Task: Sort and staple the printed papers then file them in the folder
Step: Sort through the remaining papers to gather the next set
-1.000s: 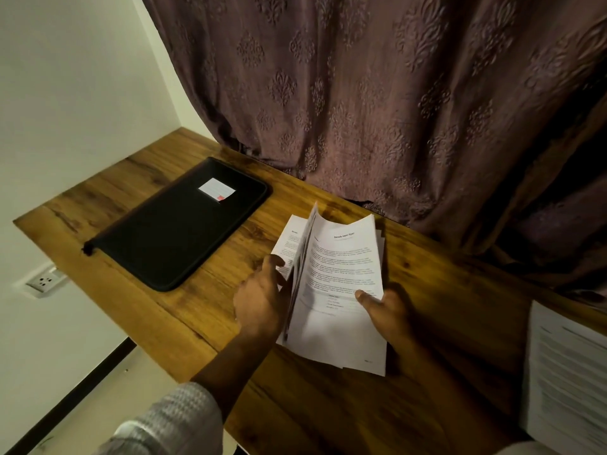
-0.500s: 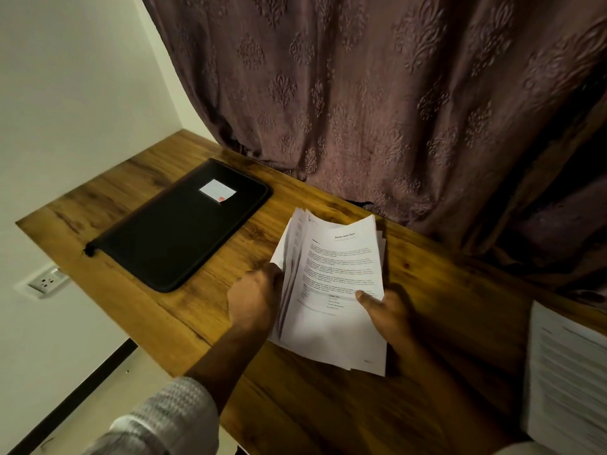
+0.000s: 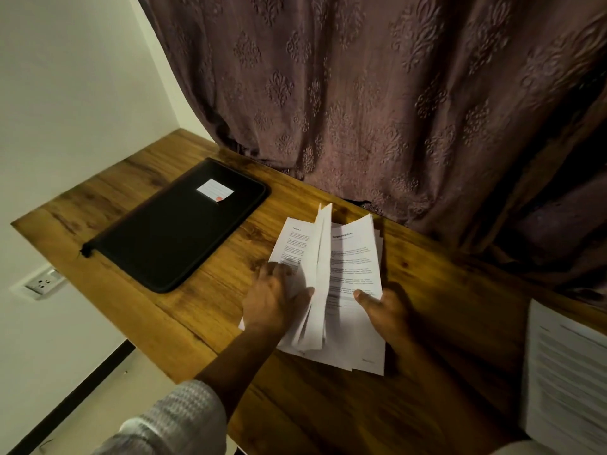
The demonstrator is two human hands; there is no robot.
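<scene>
Head view looks down on a wooden table point(image 3: 328, 418) pushed up against a purple patterned curtain point(image 3: 361, 93). The papers point(image 3: 351, 277) sit around the middle of the table, right in front of the person, fanned open like a book. One printed page lies flat on the left, a few sheets stand up on edge in the middle, and the rest tilts up on the right. The left hand point(image 3: 274, 302) lies on the left page with its fingers fairly flat, thumb stuck out against the upright sheets, so it's propping them rather than grabbing. The right hand point(image 3: 386, 311) has the right side of the papers pinched, with the thumb on the top printed page and the other fingers hidden underneath. The folder point(image 3: 170, 231) is black and closed, lying flat to the far left of the papers and well apart from them, with a small white label point(image 3: 215, 189) near its far end. Another pile of printed sheets point(image 3: 565, 372) shows at the near right edge, apart from both hands. A light knit sleeve point(image 3: 177, 418) covers the left arm close to the camera, and a wall socket point(image 3: 42, 284) sits on the white wall below the table's left end.
</scene>
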